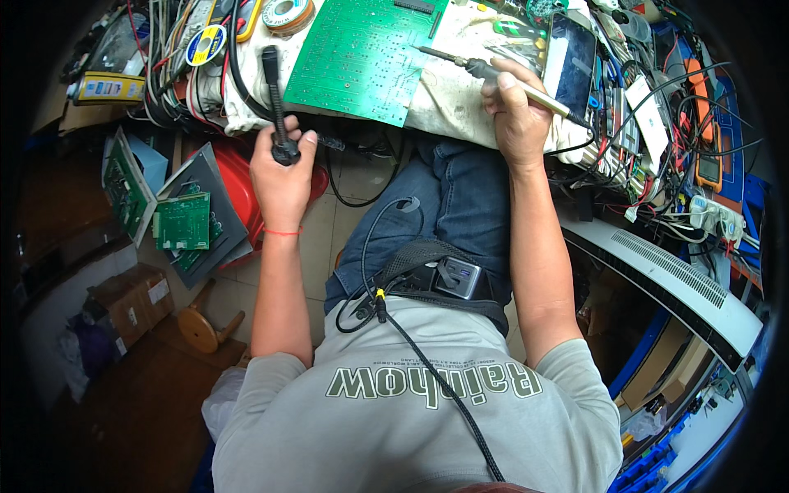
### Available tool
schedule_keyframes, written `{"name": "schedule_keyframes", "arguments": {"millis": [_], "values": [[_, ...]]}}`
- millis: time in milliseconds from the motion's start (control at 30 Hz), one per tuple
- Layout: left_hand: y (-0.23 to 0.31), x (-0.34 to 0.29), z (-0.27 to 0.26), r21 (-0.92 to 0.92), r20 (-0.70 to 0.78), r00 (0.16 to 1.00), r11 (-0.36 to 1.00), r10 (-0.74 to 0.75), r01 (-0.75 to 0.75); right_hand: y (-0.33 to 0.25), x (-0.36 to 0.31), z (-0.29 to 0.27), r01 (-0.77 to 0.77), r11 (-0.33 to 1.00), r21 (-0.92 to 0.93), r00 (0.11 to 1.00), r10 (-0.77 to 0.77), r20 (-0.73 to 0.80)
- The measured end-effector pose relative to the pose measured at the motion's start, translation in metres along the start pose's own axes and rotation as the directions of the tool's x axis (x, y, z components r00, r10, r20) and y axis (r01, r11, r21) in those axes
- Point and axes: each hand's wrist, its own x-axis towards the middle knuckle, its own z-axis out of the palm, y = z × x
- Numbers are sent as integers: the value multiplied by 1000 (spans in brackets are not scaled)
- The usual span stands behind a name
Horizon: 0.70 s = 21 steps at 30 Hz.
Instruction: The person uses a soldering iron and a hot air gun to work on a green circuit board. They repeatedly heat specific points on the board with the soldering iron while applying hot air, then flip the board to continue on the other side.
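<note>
My right hand grips a soldering iron by its handle, its tip pointing left at the right edge of a large green circuit board. Whether the tip touches the board, I cannot tell. The board lies on a pale cloth, its lower corner reaching over the front edge. Left of that corner, my left hand is closed around the round lower end of a black tool with a ribbed neck. The tool stands up toward the bench; its exact kind is unclear.
Solder spools, a yellow meter and tangled cables crowd the bench's left. At right lie a dark-screened phone, more cables and an orange meter. Below left, smaller circuit boards rest by a red stool. A wooden stool stands on the floor.
</note>
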Motion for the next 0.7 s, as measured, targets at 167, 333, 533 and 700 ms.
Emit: {"name": "schedule_keyframes", "arguments": {"millis": [167,333,533,700], "values": [[6,21,19,-428,-96,990,902,-105,54,0,0,2,19,999,26,1000,-19,-19],[10,34,26,-720,20,970,670,-242,182,1,0,2,0,1000,-14,999,0,-44],[38,14,26,-743,-86,988,669,-126,20,3,-1,1,36,993,109,998,-30,-57],[70,-9,18,-342,-210,950,893,232,-293,-13,-13,5,148,981,125,980,-128,-155]]}}
